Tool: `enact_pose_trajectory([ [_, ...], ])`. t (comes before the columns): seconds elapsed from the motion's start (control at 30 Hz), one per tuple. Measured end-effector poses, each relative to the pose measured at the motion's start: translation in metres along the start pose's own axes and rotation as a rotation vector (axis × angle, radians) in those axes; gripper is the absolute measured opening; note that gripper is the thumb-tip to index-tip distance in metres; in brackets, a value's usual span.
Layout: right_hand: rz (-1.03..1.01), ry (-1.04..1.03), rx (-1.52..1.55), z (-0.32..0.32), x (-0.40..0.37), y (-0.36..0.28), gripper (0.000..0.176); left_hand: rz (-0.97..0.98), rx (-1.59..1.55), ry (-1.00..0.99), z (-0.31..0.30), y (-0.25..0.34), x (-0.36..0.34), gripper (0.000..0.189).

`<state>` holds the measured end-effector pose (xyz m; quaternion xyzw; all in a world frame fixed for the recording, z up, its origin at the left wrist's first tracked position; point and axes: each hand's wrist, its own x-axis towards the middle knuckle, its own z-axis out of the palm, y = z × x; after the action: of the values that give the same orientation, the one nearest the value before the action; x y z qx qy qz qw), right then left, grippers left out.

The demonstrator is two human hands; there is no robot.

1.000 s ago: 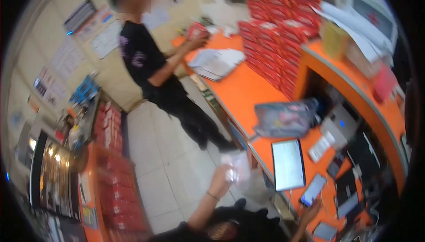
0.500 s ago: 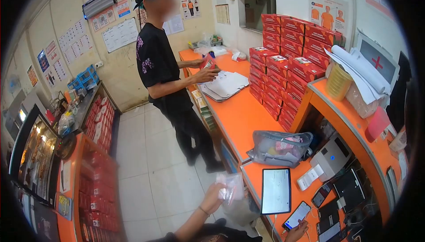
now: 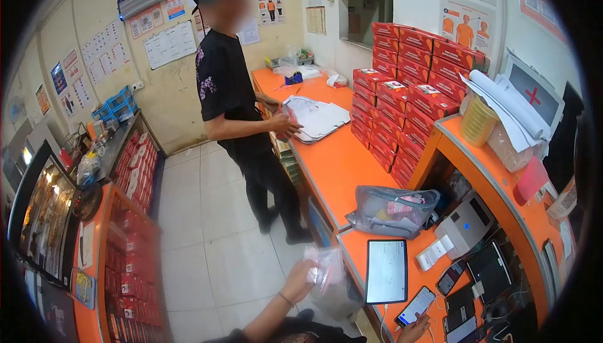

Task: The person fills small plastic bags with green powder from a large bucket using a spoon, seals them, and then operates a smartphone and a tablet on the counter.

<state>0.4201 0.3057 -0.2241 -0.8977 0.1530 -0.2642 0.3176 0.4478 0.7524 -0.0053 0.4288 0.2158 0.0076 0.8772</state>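
Note:
My left hand [image 3: 298, 282] is closed around a clear plastic bag [image 3: 329, 266], held above the floor beside the counter. The bag's contents look pale and pinkish, but I cannot make out what they are. My right hand [image 3: 414, 328] is at the lower edge of a smartphone [image 3: 417, 305] lying on the orange counter, a finger touching its lit screen. Its fingers are apart and grip nothing. Just left of that phone lies a tablet [image 3: 386, 271] with a bright screen. Another phone [image 3: 451, 276] lies to the right.
A co-worker [image 3: 235, 92] in black stands along the counter, holding a small reddish item. Red boxes [image 3: 402, 101] are stacked on the orange counter [image 3: 333, 179]. A grey see-through pouch [image 3: 392, 211] and a receipt printer [image 3: 465, 223] stand nearby. A lit display case [image 3: 45, 211] is at left.
The co-worker has lowered the reddish item and brought it closer to the body. A blue object behind it now shows on the counter. My hands have barely moved.

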Motion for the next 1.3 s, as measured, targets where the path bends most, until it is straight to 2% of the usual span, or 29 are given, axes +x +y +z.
enact_pose_trajectory([
  [0.07,0.079,-0.003,0.051,-0.005,0.003,-0.048,0.041,-0.022,-0.051,0.018,-0.006,-0.005,0.002,0.021],
  [0.1,0.152,-0.005,0.105,-0.010,0.003,-0.064,0.040,0.083,0.074,0.019,-0.018,-0.015,0.010,0.022],
  [0.13,0.095,-0.001,0.083,-0.011,0.003,-0.062,0.041,0.192,0.193,0.014,-0.027,-0.026,0.018,0.023],
  [0.17,0.097,0.011,0.072,-0.016,0.003,-0.065,0.041,0.185,0.188,0.001,-0.020,-0.021,0.014,0.023],
  [0.23,0.055,-0.026,0.021,-0.018,0.002,-0.077,0.041,0.015,-0.036,0.002,-0.003,0.000,0.000,0.024],
  [0.3,0.119,-0.050,0.010,-0.017,0.004,-0.074,0.040,0.009,-0.070,-0.012,0.009,0.011,-0.010,0.024],
  [0.4,0.027,-0.051,-0.100,-0.018,0.003,-0.075,0.040,0.012,-0.083,-0.048,0.010,0.014,-0.010,0.024],
  [0.5,0.118,-0.036,0.032,-0.022,0.003,-0.078,0.039,0.016,-0.100,-0.050,0.000,0.004,-0.004,0.022],
  [0.57,0.102,-0.051,-0.056,-0.014,0.001,-0.067,0.038,0.083,0.148,-0.057,-0.032,-0.022,0.018,0.039],
  [0.67,0.086,-0.055,-0.016,-0.016,0.000,-0.069,0.037,0.074,0.120,-0.069,-0.042,-0.029,0.024,0.050],
  [0.9,0.084,-0.052,-0.014,-0.022,0.002,-0.082,0.038,0.075,0.128,-0.071,-0.029,-0.015,0.011,0.048],
  [0.97,0.146,-0.008,0.109,-0.023,0.001,-0.090,0.038,-0.124,-0.228,-0.066,-0.019,-0.001,0.002,0.046],
  [1.0,0.140,-0.010,0.110,-0.025,0.000,-0.091,0.038,-0.120,-0.232,-0.064,-0.021,-0.007,0.005,0.046],
  [1.07,0.097,-0.036,-0.015,-0.026,-0.001,-0.087,0.038,0.168,0.159,-0.010,-0.027,-0.026,0.013,0.023],
  [1.1,0.083,-0.044,-0.012,-0.025,-0.002,-0.081,0.038,0.176,0.150,0.001,-0.026,-0.026,0.011,0.023],
  [1.17,-0.012,0.021,-0.038,-0.025,-0.005,-0.070,0.057,0.154,0.148,-0.010,-0.025,-0.025,0.009,0.023],
  [1.2,-0.019,0.017,-0.036,-0.030,-0.004,-0.084,0.057,0.158,0.143,-0.004,-0.020,-0.018,0.004,0.023],
  [1.27,0.005,-0.017,0.005,-0.047,-0.005,-0.121,0.068,0.023,-0.097,-0.015,-0.008,-0.003,-0.007,0.023],
  [1.3,0.003,-0.017,0.004,-0.046,-0.005,-0.120,0.068,0.024,-0.099,-0.015,-0.015,-0.011,-0.001,0.023],
])
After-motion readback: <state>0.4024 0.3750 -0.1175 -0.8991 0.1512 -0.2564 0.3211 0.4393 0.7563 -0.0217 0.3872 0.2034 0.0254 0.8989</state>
